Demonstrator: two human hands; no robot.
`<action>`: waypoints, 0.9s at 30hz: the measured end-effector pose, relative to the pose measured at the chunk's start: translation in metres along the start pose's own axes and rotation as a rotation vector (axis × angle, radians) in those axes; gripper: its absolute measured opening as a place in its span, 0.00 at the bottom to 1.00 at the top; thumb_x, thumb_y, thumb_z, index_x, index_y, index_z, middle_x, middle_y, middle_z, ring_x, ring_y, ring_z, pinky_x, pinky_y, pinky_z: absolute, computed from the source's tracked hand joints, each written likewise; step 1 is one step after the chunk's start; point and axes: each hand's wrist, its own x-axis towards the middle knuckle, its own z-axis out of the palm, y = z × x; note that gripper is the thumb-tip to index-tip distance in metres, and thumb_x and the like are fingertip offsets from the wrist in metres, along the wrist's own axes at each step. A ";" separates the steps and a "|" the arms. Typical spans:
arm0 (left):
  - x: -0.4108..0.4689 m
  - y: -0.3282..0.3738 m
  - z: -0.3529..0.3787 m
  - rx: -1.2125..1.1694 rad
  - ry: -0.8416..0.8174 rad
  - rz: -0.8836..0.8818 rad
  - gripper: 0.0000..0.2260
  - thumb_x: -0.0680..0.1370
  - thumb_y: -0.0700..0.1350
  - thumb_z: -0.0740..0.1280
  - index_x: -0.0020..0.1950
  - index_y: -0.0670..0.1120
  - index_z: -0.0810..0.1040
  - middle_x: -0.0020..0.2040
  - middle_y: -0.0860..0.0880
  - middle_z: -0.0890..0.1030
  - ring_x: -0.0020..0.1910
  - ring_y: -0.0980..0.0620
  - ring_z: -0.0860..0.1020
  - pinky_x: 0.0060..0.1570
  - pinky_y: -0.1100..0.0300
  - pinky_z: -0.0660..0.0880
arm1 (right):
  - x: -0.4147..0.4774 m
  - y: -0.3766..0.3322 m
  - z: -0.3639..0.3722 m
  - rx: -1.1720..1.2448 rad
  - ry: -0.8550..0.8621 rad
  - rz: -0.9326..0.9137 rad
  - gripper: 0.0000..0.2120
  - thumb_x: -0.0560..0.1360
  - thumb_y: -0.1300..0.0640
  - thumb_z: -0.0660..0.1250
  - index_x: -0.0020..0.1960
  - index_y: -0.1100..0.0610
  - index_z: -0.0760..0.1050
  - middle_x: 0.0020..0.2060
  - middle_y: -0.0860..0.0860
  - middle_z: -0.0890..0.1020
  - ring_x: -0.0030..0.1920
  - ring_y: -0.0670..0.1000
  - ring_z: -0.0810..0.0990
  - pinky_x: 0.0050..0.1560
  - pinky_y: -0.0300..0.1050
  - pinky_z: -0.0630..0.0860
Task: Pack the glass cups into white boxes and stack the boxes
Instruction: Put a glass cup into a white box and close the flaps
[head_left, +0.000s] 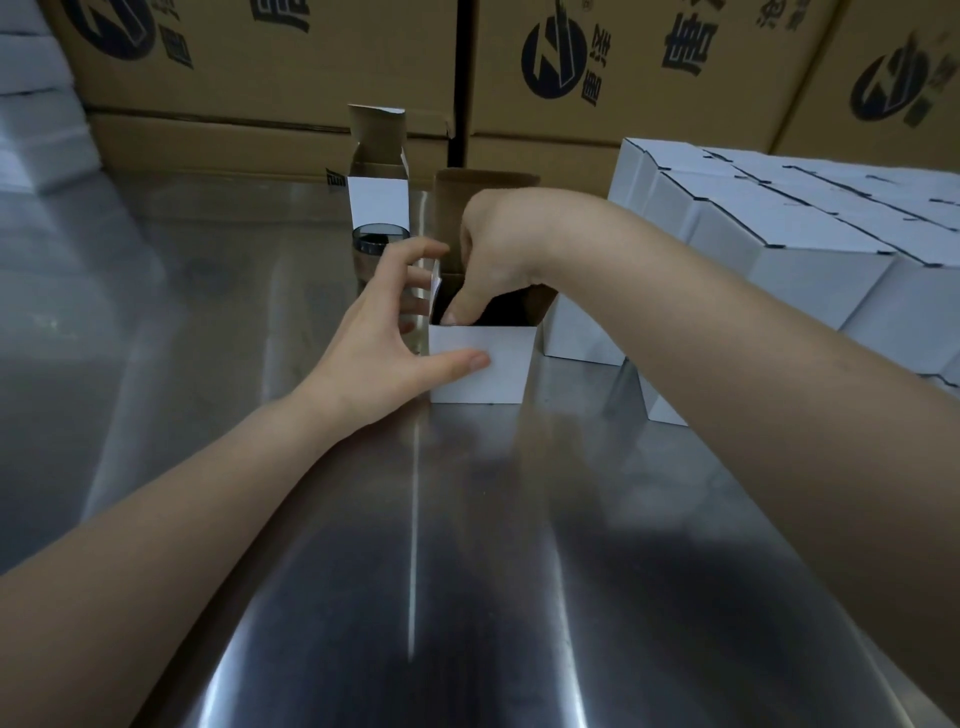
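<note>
An open white box (483, 371) stands on the steel table in the middle of the view, its brown flap up behind it. My left hand (395, 332) holds it, thumb across the front face and fingers spread along the left side and side flap. My right hand (498, 249) reaches down into the box from above. Its thumb is at the inner front edge and its fingers are hidden in the dark interior, so what it holds does not show. A smoky glass cup (378, 240) stands just behind my left hand. Behind that cup stands a second open white box (378, 205).
Several shut white boxes (810, 244) are stacked at the right, close beside the open box. Large brown printed cartons (597, 78) wall off the back. More white boxes (36, 104) sit at the far left. The steel table (467, 571) stretches toward me.
</note>
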 end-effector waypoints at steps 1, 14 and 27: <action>0.000 0.000 0.000 0.000 -0.008 0.000 0.36 0.64 0.60 0.77 0.68 0.62 0.63 0.62 0.50 0.74 0.60 0.53 0.76 0.62 0.48 0.76 | -0.001 0.003 0.001 0.066 0.035 0.013 0.18 0.71 0.47 0.75 0.51 0.56 0.72 0.39 0.49 0.74 0.37 0.47 0.73 0.31 0.40 0.68; -0.003 0.003 0.001 0.031 -0.110 -0.018 0.19 0.75 0.59 0.65 0.66 0.65 0.71 0.66 0.55 0.69 0.66 0.61 0.69 0.65 0.67 0.67 | -0.019 0.048 0.061 0.961 0.721 0.102 0.15 0.72 0.62 0.68 0.55 0.49 0.70 0.47 0.44 0.77 0.47 0.45 0.80 0.36 0.26 0.70; 0.004 0.023 0.015 -0.510 0.124 -0.182 0.20 0.71 0.38 0.67 0.59 0.53 0.67 0.64 0.43 0.75 0.62 0.48 0.76 0.58 0.53 0.75 | -0.014 0.052 0.103 1.251 0.668 -0.049 0.31 0.74 0.64 0.71 0.72 0.48 0.64 0.53 0.47 0.81 0.58 0.47 0.79 0.63 0.46 0.75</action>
